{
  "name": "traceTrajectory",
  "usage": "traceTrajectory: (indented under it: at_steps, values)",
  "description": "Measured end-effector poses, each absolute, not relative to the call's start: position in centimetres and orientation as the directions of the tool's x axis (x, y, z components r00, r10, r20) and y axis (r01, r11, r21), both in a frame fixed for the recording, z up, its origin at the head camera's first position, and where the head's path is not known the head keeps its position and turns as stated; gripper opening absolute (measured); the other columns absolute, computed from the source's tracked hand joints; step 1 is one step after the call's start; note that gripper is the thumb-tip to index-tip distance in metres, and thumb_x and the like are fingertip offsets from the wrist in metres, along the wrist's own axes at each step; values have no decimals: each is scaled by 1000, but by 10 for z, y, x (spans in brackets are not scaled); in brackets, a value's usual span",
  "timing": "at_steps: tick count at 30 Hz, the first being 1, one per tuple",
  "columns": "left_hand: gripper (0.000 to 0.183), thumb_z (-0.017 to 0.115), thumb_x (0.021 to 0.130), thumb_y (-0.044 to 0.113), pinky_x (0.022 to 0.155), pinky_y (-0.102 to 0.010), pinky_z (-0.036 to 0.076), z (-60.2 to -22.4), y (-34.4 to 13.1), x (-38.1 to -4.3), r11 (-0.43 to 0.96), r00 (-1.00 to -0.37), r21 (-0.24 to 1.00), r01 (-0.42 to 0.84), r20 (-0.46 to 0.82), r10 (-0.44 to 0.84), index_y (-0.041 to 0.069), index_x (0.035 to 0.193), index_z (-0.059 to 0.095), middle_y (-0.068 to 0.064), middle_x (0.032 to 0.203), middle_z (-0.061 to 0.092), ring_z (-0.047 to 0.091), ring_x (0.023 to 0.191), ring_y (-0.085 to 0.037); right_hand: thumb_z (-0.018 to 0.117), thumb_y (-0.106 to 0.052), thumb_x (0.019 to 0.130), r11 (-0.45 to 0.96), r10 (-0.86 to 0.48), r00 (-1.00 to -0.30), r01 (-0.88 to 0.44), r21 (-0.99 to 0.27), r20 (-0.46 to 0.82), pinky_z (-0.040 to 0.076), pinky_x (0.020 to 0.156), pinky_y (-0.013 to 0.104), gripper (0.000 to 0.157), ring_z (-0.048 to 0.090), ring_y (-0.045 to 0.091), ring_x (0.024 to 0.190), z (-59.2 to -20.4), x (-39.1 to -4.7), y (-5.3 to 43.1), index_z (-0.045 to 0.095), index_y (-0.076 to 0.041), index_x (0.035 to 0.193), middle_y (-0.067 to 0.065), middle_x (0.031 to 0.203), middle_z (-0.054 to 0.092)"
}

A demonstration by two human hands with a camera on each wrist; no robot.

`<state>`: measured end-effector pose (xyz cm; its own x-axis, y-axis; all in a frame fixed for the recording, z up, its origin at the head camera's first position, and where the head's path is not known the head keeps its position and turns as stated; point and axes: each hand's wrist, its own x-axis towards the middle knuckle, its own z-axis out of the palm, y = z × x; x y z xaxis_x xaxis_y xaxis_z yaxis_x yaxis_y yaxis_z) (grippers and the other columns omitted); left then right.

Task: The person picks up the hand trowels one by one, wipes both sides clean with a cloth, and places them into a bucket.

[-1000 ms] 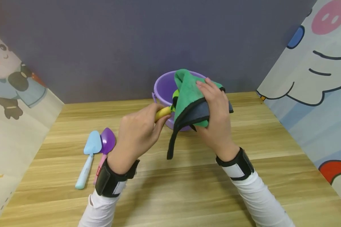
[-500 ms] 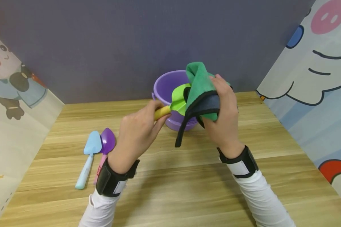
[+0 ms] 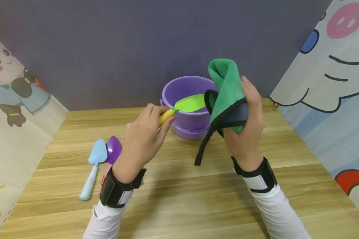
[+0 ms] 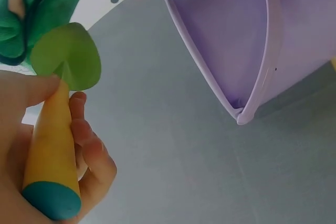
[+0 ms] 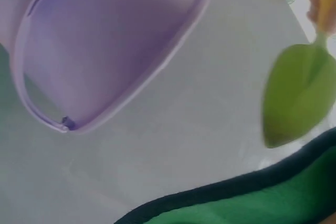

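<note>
In the head view my left hand (image 3: 143,136) grips the yellow handle of a small hand trowel (image 3: 191,103). Its lime-green blade points right, above the near rim of a purple bucket (image 3: 183,124). The left wrist view shows the handle's teal end and my thumb along the trowel (image 4: 50,150). My right hand (image 3: 248,126) holds a bunched cloth (image 3: 227,89), green and grey with black edging, with a black strip hanging down. From the head, the blade's tip lies close to the cloth. In the right wrist view the blade (image 5: 299,95) appears apart from the cloth (image 5: 247,203).
On the wooden table (image 3: 179,199), left of my left forearm, lie a light blue trowel (image 3: 92,169) and a purple shovel (image 3: 113,149) with a pink handle. A dark grey panel (image 3: 122,49) rises behind the bucket. Cartoon-printed panels stand at both sides.
My right hand has moved right with the cloth, off the trowel's blade, which was mostly covered and now shows. The left hand has stayed nearly in place, the trowel turned slightly.
</note>
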<state>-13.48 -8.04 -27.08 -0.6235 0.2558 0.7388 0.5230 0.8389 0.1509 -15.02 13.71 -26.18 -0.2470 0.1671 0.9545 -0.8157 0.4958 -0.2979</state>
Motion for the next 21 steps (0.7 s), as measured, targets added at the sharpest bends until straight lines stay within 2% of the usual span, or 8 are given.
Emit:
traceTrajectory:
  at_steps: [6,11,14,18,21]
  values:
    - [32,58,95,31,35,-38,45,-273,-79,-135,843,-649,180,508,723,236,3,110,64,-11,88,68,58,61,-21,64,-7,81,452,154,-134,-872,-190,979,43,108,54,37,57,43,115,-259,-142,127,55,18,107,36,108,61]
    - [32,56,97,28,36,-39,47,-272,-78,-134,843,-670,211,495,711,216,2,114,63,-12,92,73,62,62,-23,71,-10,82,441,140,-82,-887,-136,987,44,106,56,38,58,44,112,-258,-137,121,57,16,106,33,107,63]
    - [31,55,97,27,36,-39,46,-271,-77,-134,846,-668,203,494,711,219,2,115,62,-12,91,74,62,59,-22,70,-15,84,447,105,-91,-886,-128,990,44,105,57,39,56,44,116,-262,-133,118,58,12,110,30,111,64]
    - [31,55,97,28,38,-42,49,-271,-76,-133,841,-648,181,510,724,237,2,114,63,-11,90,74,63,60,-22,64,-27,90,485,-7,-131,-868,-111,991,39,104,62,41,53,39,124,-268,-126,112,59,5,116,27,115,65]
    - [25,57,95,19,40,-45,51,-271,-76,-132,835,-642,177,522,726,248,3,113,62,-13,91,75,67,66,-25,61,-31,93,517,-108,-137,-854,-62,985,37,100,67,43,52,37,126,-271,-123,106,59,5,117,26,116,65]
